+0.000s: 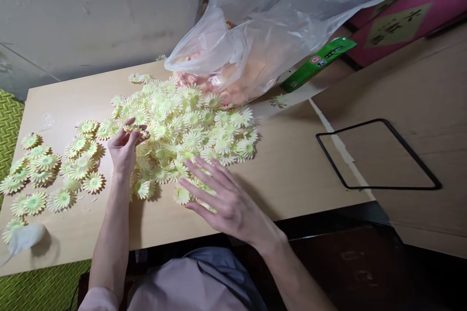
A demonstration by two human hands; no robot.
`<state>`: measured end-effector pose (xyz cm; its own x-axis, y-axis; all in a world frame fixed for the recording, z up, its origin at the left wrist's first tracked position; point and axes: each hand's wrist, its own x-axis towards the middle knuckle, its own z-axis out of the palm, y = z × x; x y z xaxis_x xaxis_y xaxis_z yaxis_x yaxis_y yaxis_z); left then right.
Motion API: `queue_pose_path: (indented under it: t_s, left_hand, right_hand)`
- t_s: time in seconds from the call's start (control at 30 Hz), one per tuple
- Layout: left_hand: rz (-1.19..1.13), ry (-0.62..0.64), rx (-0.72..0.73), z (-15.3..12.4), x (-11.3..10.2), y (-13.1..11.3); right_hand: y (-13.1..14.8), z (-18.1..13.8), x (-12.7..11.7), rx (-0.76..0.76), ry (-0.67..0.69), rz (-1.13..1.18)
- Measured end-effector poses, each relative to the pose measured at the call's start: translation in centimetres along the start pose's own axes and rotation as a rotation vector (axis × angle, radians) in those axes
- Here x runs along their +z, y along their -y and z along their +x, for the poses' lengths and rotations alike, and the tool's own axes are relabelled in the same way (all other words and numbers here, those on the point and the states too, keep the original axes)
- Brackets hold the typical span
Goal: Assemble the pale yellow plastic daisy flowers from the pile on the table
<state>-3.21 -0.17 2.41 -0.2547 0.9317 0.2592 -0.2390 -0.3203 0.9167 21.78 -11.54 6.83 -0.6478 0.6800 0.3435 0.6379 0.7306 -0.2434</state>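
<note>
A large heap of pale yellow-green artificial flower heads [189,121] lies on the wooden table [292,165]. At the heap's left edge, my left hand [124,148] pinches a flower head [140,131] between thumb and fingers. My right hand [224,197] hovers over or lightly touches the heap's front edge, its fingers spread and nothing gripped in it. Smaller groups of the same flowers [78,160] are to the left of my left hand, and more flowers [36,167] lie by the table's left side.
A clear plastic bag [284,14] with pinkish-orange contents stands behind the heap. Right of it are a green packet [317,64] and a pink box [404,19]. A black rectangular frame [379,187] lies at the right. A whitish translucent object [27,237] sits front left.
</note>
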Motion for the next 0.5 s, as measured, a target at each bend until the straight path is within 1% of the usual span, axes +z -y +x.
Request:
queue_pose_path:
  t_s: [0.03,0.13,0.23,0.33,0.43,0.5]
  left_hand:
    - [0.000,0.000,0.009,0.0,0.1,-0.1]
    - [0.019,-0.001,0.042,-0.3,0.5,-0.4]
    - [0.047,0.012,0.036,-0.6,0.9,-0.9]
    - [0.027,0.030,0.001,-0.8,1.3,-1.2]
    - [-0.023,0.056,-0.028,-0.9,1.5,-1.2]
    - [-0.043,0.079,-0.045,-0.9,1.5,-1.1]
  right_hand:
    - [-0.7,-0.9,0.3,0.048,0.000,-0.004]
    - [-2.2,-3.4,1.8,0.204,0.098,-0.035]
    - [-2.6,-4.2,3.7,0.230,0.158,-0.053]
    - [-2.0,-2.6,5.2,0.248,0.175,-0.072]
    - [-1.3,0.3,6.4,0.251,0.169,-0.066]
    - [-1.0,2.3,7.1,0.222,0.166,-0.055]
